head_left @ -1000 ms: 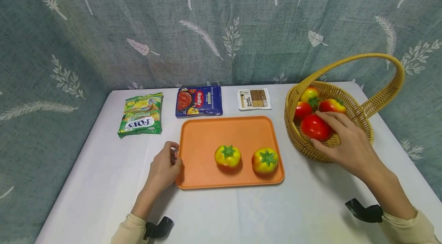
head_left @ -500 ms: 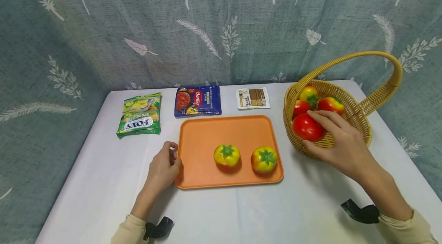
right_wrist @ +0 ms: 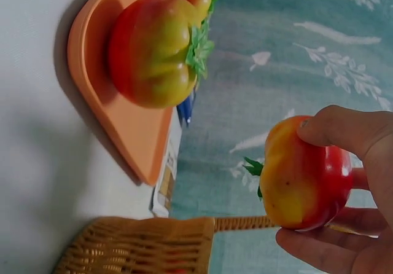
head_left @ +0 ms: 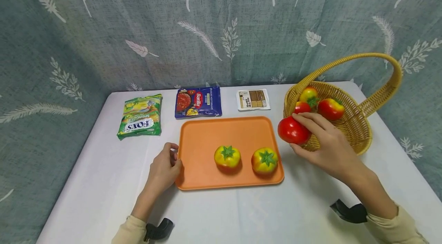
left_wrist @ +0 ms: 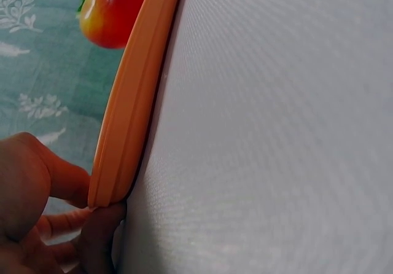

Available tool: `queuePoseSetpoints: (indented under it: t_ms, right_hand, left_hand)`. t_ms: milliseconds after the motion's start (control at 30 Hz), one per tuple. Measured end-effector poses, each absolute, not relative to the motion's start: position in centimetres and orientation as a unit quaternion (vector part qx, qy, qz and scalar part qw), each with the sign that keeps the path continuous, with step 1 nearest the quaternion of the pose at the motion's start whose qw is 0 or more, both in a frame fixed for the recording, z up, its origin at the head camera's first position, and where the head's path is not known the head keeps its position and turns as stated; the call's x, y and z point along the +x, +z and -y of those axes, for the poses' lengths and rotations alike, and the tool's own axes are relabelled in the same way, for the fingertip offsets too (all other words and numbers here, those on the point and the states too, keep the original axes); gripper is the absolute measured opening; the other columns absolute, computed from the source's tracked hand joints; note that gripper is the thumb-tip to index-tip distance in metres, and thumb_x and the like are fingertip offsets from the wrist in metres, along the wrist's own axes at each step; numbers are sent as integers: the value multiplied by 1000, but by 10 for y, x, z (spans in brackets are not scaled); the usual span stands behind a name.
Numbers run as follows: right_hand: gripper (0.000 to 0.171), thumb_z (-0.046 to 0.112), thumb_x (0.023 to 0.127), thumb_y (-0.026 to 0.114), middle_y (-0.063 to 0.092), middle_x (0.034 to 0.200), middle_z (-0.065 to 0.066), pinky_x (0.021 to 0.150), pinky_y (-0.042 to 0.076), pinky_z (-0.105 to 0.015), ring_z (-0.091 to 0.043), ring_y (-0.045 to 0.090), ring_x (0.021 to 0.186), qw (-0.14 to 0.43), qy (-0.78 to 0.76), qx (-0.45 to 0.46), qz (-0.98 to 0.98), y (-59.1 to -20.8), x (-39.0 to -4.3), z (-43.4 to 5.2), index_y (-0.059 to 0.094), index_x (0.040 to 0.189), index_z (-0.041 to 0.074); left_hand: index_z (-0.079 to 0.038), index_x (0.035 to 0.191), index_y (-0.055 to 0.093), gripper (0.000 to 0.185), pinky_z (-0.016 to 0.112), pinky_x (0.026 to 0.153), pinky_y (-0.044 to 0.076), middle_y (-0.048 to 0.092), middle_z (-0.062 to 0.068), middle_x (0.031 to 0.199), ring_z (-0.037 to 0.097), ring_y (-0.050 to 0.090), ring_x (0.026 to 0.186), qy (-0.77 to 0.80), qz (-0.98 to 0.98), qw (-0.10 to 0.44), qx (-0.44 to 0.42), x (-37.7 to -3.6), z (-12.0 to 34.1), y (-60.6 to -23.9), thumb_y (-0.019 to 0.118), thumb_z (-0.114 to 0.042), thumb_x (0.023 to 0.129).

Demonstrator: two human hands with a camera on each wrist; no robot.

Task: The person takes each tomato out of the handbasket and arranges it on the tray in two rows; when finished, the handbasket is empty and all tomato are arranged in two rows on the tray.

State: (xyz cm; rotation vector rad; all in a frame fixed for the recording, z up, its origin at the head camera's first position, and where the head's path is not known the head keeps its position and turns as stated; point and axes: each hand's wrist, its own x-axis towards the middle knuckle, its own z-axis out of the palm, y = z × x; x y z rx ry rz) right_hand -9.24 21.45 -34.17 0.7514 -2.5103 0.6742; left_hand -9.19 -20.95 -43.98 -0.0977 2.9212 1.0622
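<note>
A person's left hand [head_left: 165, 166] pinches the left edge of an orange tray [head_left: 197, 136] near its front corner, where a sharp tug could shift the tray and set the 2 yellow-red tomatoes [head_left: 227, 157] on it rolling. Across the table [head_left: 221, 213], the right hand [head_left: 324, 144] grips a red tomato [head_left: 293, 130] between thumb and fingers, aloft between the tray and a wicker basket [head_left: 357, 129]; its smooth, round skin looks apt to slip if the hold loosens, and a low path could bump it against the tray's raised rim. Whether it brushes the basket cannot be told from above. The left wrist view shows the thumb and fingers at the tray's edge, a hold partly hidden from the head view. The right wrist view reveals a yellow flank and green leaves [right_wrist: 253, 168] on the held tomato, which looks all red from overhead. Only the head view clearly takes in the basket's 3 tomatoes [head_left: 330, 109] and, beyond the tray, a green packet [head_left: 140, 115], blue pouch [head_left: 198, 101] and white-and-brown packet [head_left: 253, 99] before a leaf-patterned curtain [head_left: 138, 25].
</note>
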Motion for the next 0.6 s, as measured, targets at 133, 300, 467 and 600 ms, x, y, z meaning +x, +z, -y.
queuePoseSetpoints:
  t_ms: [133, 300, 467, 600]
  right_hand:
    - [75, 12, 66, 92, 58, 128, -10, 81, 56, -51, -29, 58, 114, 212, 246, 281, 903, -343, -94, -209, 61, 134, 8]
    - [73, 15, 68, 90, 58, 129, -11, 79, 56, -50, -30, 61, 111, 206, 238, 294, 903, -344, -96, -201, 61, 134, 9]
    - [72, 19, 70, 89, 58, 130, -11, 82, 56, -49, -30, 62, 109, 204, 235, 309, 899, -344, -100, -192, 60, 135, 8]
    - [74, 22, 69, 90, 58, 131, -12, 82, 56, -48, -30, 61, 112, 197, 230, 312, 900, -344, -101, -184, 60, 135, 9]
  left_hand:
    - [-4, 122, 50, 35, 34, 65, 42, 54, 6, 89, 21, 53, 76, 343, -939, 13, -29, -91, 210, -440, 59, -6, 87]
    - [-3, 121, 50, 35, 34, 65, 42, 54, 6, 88, 21, 52, 76, 342, -939, 14, -29, -91, 210, -439, 59, -6, 87]
    - [-4, 122, 50, 36, 34, 66, 42, 54, 6, 89, 21, 52, 76, 342, -939, 18, -33, -91, 210, -438, 59, -6, 87]
    - [-4, 122, 51, 36, 34, 66, 42, 54, 6, 90, 21, 53, 77, 343, -939, 17, -35, -91, 210, -439, 59, -6, 87]
